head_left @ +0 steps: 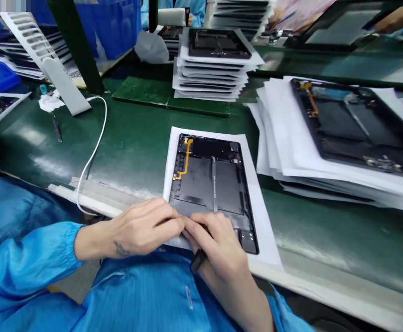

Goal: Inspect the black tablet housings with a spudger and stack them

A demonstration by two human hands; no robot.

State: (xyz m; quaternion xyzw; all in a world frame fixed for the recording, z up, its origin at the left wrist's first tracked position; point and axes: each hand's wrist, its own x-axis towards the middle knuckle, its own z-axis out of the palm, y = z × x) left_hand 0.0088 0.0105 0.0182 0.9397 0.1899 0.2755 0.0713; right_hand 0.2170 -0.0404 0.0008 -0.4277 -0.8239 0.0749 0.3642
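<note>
**Q: Hands on the entry?**
A: Two, both bare and the person's own: the left hand (141, 226) and the right hand (215, 246). They meet at the near end of one open-backed tablet (210, 177).

**Q: Location of that item?**
A: It lies on one white sheet (261, 216), close to the front edge of the table (135, 152), around the middle of that edge.

**Q: Finger state?**
A: The left fingers (168, 216) are curled and pressed together on the tablet's near end. The right fingers (201, 226) are bent close against them. The hands hide the spot where they meet, so any pinch there cannot be confirmed.

**Q: Anything held?**
A: One black handle (197, 260) juts out below the right hand. Its far end is hidden, so the tool type cannot be told.

**Q: Remaining items?**
A: One orange ribbon cable (186, 159) sits near the tablet's far left corner. Two stacks of tablets with paper sheets stand nearby: the back stack (217, 44) near the table's far side, and the right stack (346, 124) toward its right edge. Overlapping layers prevent an exact count. One white cord (96, 143) curves across the table's left part. One blurred co-worker's hand (393, 19) is cut off at the top right corner.
</note>
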